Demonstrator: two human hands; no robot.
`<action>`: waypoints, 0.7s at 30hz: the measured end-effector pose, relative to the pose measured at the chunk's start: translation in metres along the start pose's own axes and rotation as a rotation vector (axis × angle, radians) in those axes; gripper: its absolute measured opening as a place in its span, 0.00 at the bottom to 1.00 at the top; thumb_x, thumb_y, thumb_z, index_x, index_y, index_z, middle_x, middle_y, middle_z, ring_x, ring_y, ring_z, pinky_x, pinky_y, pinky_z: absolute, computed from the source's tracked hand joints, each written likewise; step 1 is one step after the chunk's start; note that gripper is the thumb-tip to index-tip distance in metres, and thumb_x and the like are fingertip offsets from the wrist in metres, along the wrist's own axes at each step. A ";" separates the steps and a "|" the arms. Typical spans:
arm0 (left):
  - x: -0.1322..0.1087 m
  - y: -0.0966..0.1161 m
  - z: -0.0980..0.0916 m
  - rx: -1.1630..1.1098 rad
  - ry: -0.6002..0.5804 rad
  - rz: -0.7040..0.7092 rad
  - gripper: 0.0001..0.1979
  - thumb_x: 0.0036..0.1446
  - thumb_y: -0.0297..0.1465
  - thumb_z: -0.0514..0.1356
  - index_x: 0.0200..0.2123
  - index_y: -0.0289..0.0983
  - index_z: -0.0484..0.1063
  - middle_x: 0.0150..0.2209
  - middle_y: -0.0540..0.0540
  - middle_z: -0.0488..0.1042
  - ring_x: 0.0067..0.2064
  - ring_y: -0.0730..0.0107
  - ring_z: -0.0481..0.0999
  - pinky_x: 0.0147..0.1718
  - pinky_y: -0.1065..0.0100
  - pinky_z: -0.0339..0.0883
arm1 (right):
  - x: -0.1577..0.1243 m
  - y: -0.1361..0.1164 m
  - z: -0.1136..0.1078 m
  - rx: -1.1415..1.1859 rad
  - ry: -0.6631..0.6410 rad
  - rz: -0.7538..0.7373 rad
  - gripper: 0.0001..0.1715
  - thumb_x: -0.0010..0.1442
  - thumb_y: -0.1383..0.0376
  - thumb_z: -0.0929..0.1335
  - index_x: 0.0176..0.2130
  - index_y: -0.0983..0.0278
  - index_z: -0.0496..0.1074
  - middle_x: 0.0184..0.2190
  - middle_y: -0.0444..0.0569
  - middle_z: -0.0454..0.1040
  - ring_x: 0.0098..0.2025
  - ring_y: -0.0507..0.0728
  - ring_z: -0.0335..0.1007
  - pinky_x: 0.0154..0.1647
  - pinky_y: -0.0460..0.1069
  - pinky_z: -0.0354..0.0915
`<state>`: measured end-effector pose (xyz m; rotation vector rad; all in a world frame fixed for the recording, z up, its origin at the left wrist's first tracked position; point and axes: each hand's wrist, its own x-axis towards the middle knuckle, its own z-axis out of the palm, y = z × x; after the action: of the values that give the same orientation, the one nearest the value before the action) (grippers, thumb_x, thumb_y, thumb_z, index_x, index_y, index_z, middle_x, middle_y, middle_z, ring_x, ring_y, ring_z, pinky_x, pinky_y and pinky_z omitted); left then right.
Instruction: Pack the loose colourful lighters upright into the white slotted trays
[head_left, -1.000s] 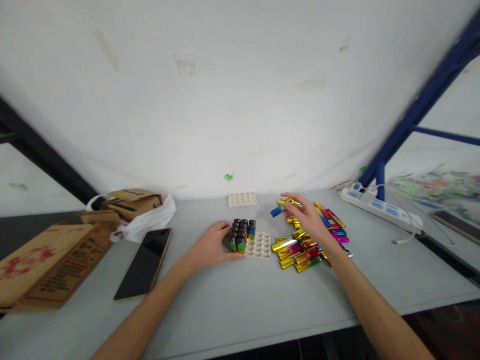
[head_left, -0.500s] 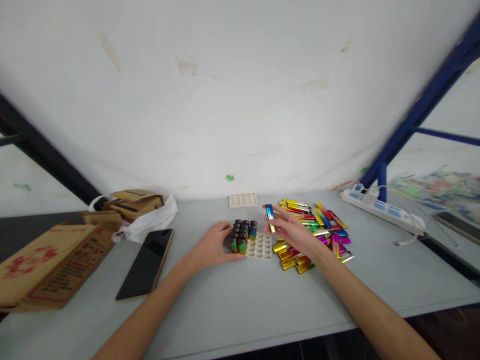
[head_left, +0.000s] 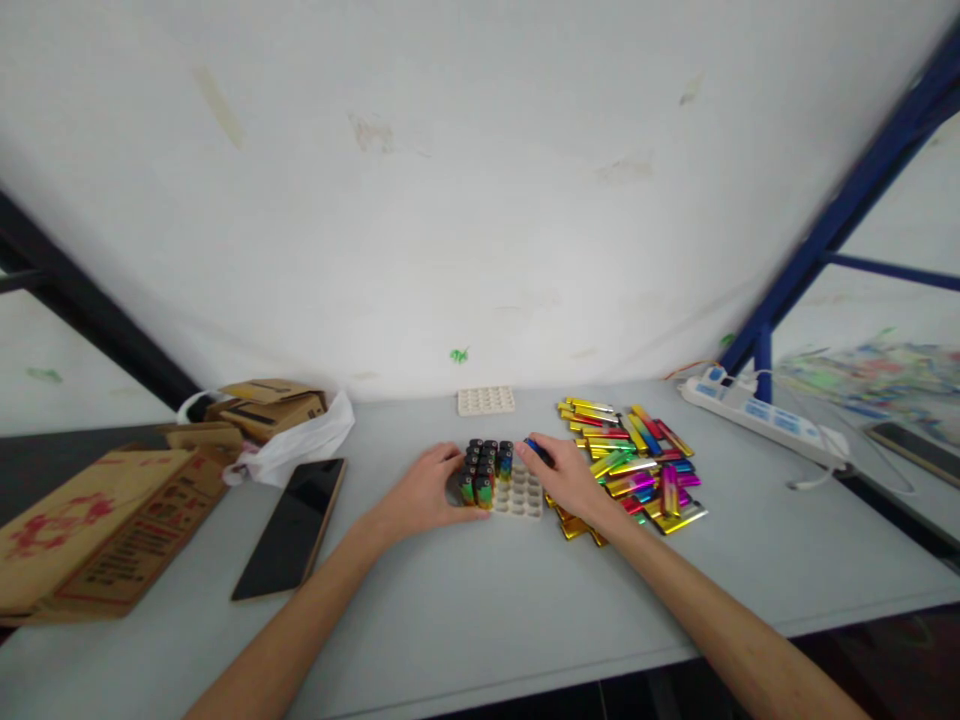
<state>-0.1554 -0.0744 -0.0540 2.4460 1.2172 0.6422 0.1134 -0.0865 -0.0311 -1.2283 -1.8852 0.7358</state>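
Trays (head_left: 486, 402) number two, left grip (head_left: 429, 490) clasping nearer tray (head_left: 526, 495), right grip (head_left: 564, 478) pinching one blue piece (head_left: 539, 451).

We have open desk (head_left: 480, 610) in front of the tray (head_left: 517, 505), and a bare lane behind it up to the second tray (head_left: 486, 400) by the wall (head_left: 480, 200). Our left hand (head_left: 427, 490) blocks the tray's left side, where standing batteries (head_left: 484, 475) crowd the cups. Our right hand (head_left: 566, 475) and the heaped batteries (head_left: 645, 470) obstruct the right; a phone (head_left: 290, 530) lies well left.
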 end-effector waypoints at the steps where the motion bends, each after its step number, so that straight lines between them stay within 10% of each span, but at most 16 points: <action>1: 0.000 0.000 0.000 -0.004 0.000 0.000 0.29 0.47 0.53 0.77 0.46 0.41 0.81 0.50 0.39 0.80 0.53 0.43 0.80 0.58 0.47 0.75 | 0.000 0.001 0.001 -0.013 0.007 0.008 0.28 0.70 0.46 0.64 0.25 0.59 0.60 0.21 0.40 0.61 0.27 0.53 0.56 0.29 0.49 0.50; 21: 0.000 0.000 0.000 -0.009 0.014 0.000 0.29 0.45 0.51 0.79 0.45 0.40 0.81 0.49 0.39 0.80 0.52 0.44 0.80 0.57 0.48 0.76 | 0.003 0.003 -0.001 -0.064 0.079 0.028 0.20 0.63 0.54 0.63 0.23 0.58 0.56 0.19 0.40 0.57 0.26 0.53 0.55 0.29 0.49 0.49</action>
<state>-0.1551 -0.0746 -0.0535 2.4384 1.2167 0.6642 0.1148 -0.0828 -0.0316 -1.3074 -1.8430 0.6373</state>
